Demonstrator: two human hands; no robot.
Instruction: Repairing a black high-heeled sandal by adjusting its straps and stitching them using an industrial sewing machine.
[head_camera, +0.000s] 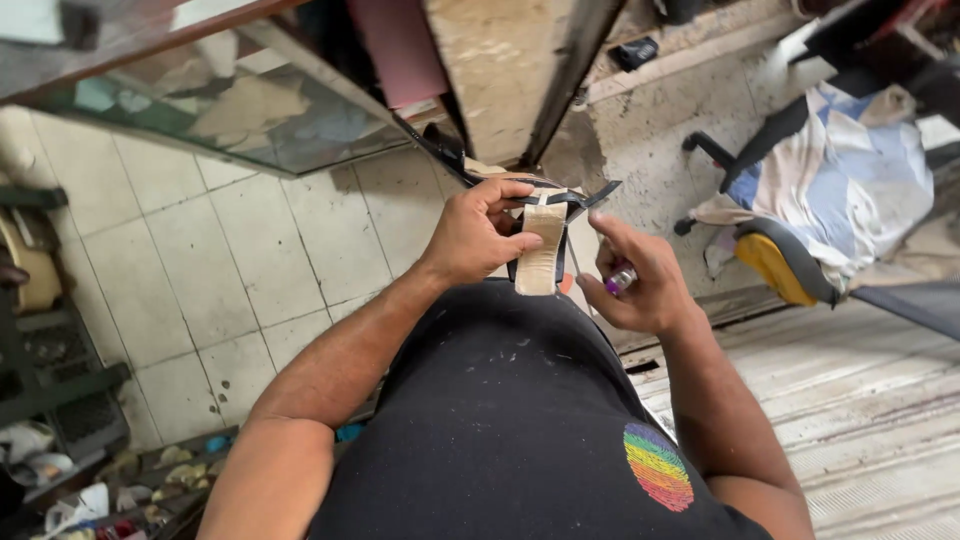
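Observation:
My left hand (482, 235) grips a sandal piece (543, 245) with a tan insole strip and black straps, holding it upright in front of my chest. My right hand (640, 285) is just to its right, closed around a small purple and silver tool (620, 280), with the index finger stretched toward the black strap near the top of the sandal piece. The tool's tip is hidden by my fingers. A black shirt with a rainbow oval patch fills the lower middle of the view.
A glass-topped counter (250, 110) stands at the upper left over a tiled floor (230, 270). A chair draped with a blue and white cloth (840, 190) stands at the right. Shelves with scraps (60, 420) are at the lower left. Worn planks (860, 400) lie at the lower right.

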